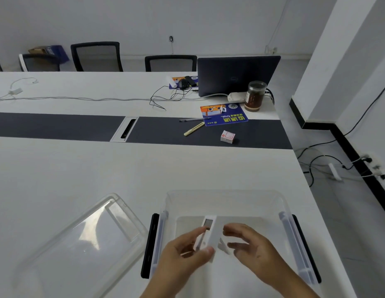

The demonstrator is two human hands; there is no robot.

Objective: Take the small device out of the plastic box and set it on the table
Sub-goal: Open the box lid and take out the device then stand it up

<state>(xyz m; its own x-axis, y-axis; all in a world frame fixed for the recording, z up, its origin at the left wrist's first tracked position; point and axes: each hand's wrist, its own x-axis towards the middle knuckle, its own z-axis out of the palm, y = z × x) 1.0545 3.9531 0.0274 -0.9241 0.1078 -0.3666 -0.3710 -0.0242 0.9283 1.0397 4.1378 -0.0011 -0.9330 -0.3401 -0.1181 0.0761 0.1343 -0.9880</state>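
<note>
Nearest the desk's front edge, both hands reach into the clear plastic box [228, 196], which sits open toward the front right corner of the desk [58, 168]. The left hand [185, 257] grips the small device [209, 233], a slim white bar with a dark window near its far end, thumb against its near end and fingers wrapped along its left side. The device is inside the box's walls; whether it touches the box floor cannot be told. The right hand [251, 248] is just beside the device with its fingers loosely spread and curled, holding nothing. The box has black latch handles on its left and right sides. To its left, the clear lid [86, 239] lies flat on the desk near the front edge.

Farther back, on the dark strip across the middle of the desk, lie a small white-and-red packet [227, 137], its print too small to read, a pale yellow pen [194, 129] and a dark pen [194, 119]. A blue card [223, 114] with an orange cartoon and Chinese characters, seen upside down, overlaps the strip's far edge. Near the far right corner stand a jar [255, 96] with dark contents and a label I cannot read, and an open dark laptop [238, 75] with a round logo on its lid. Black office chairs [97, 55] line the far edge.
</note>
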